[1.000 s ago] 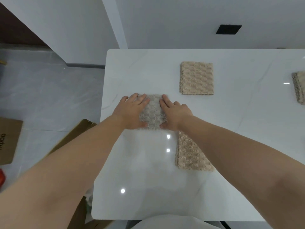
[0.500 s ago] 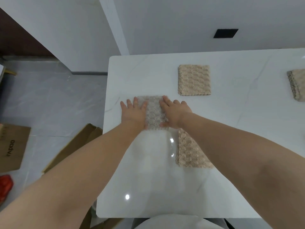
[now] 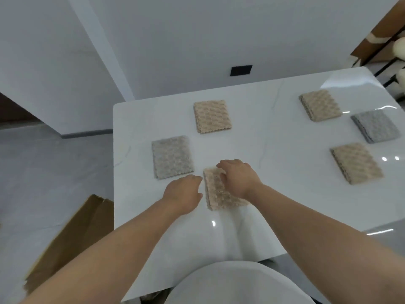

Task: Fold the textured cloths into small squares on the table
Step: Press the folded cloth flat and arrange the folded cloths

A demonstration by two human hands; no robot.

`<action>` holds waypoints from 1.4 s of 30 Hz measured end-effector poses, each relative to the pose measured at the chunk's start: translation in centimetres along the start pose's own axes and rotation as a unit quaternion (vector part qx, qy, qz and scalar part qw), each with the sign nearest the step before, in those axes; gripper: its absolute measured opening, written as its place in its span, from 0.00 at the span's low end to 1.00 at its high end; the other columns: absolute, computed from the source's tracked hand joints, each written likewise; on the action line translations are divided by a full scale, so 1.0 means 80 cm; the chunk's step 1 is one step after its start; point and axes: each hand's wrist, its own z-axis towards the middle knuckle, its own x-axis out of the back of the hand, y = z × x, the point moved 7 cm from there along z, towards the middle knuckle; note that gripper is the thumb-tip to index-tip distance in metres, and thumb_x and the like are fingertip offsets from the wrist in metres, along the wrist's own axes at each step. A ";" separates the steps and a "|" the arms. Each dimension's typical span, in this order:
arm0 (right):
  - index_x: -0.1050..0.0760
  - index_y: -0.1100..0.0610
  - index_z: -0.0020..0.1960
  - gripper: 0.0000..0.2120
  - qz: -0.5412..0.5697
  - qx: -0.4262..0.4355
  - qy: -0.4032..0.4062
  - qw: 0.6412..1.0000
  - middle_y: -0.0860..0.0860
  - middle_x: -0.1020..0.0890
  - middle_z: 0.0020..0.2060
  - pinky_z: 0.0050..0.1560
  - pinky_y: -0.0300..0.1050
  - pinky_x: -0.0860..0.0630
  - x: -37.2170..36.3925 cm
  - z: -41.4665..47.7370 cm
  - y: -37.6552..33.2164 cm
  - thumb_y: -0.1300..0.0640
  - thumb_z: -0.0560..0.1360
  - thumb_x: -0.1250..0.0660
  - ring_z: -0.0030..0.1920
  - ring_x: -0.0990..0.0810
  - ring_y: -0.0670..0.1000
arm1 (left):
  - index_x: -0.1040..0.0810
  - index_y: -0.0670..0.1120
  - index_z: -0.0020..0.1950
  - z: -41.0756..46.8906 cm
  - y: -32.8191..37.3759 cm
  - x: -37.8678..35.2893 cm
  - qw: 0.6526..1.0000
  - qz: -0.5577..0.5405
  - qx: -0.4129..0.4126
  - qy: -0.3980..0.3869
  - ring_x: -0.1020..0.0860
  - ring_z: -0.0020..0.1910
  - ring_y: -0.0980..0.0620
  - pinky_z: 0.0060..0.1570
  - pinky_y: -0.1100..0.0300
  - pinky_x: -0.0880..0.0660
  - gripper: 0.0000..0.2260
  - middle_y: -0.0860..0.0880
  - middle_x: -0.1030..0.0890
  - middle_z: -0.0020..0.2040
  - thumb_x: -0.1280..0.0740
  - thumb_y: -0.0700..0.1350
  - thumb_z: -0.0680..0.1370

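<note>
The folded beige cloth [image 3: 219,194] lies on the white table [image 3: 263,148] directly under the right hand [image 3: 240,178], whose fingers bend down onto the cloth's far end; whether they pinch it or only press cannot be told. The left hand [image 3: 183,193] sits just beside the cloth's left edge, loosely curled and holding nothing. Beyond the left hand lies a folded grey cloth [image 3: 172,156], and further out a tan cloth [image 3: 212,116]. Well to the right of the right hand lie three more folded squares: a far tan square [image 3: 320,105], a pale grey square [image 3: 375,126] and a near tan square [image 3: 356,163]. A cardboard box [image 3: 70,242] stands on the floor left of the left arm.
</note>
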 end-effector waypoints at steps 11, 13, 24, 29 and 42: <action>0.31 0.50 0.74 0.19 0.079 -0.140 0.059 0.985 0.47 0.26 0.71 0.69 0.51 0.32 0.006 -0.134 0.167 0.52 0.83 0.42 0.71 0.31 0.53 | 0.31 0.53 0.75 0.039 0.196 -0.027 0.991 -0.062 -0.118 -0.017 0.26 0.66 0.51 0.64 0.54 0.27 0.22 0.52 0.24 0.69 0.37 0.52 0.81; 0.31 0.50 0.74 0.19 0.092 -0.154 0.064 0.982 0.48 0.26 0.71 0.69 0.51 0.31 0.007 -0.144 0.208 0.52 0.83 0.42 0.71 0.30 0.53 | 0.31 0.53 0.75 0.051 0.231 -0.031 0.991 -0.072 -0.113 -0.017 0.25 0.65 0.52 0.63 0.54 0.27 0.21 0.53 0.24 0.68 0.37 0.52 0.81; 0.32 0.50 0.74 0.20 0.112 -0.107 0.035 0.987 0.50 0.27 0.71 0.68 0.52 0.30 0.043 -0.147 0.456 0.52 0.83 0.42 0.70 0.30 0.54 | 0.27 0.51 0.71 0.143 0.399 -0.062 0.984 -0.177 0.030 0.000 0.22 0.57 0.53 0.59 0.57 0.25 0.18 0.54 0.22 0.63 0.35 0.51 0.81; 0.32 0.51 0.74 0.20 0.107 -0.107 -0.012 0.988 0.52 0.28 0.71 0.69 0.51 0.30 0.066 -0.158 0.544 0.52 0.83 0.43 0.71 0.30 0.55 | 0.28 0.52 0.72 0.164 0.473 -0.061 0.978 -0.201 0.062 0.002 0.23 0.57 0.53 0.59 0.57 0.25 0.19 0.54 0.23 0.63 0.35 0.51 0.81; 0.32 0.51 0.75 0.22 0.009 -0.087 -0.020 0.996 0.50 0.30 0.74 0.69 0.52 0.30 0.137 -0.161 0.635 0.55 0.82 0.41 0.72 0.32 0.55 | 0.35 0.50 0.77 0.264 0.573 -0.045 0.990 -0.138 -0.022 0.005 0.29 0.71 0.48 0.68 0.52 0.30 0.23 0.50 0.32 0.75 0.38 0.50 0.82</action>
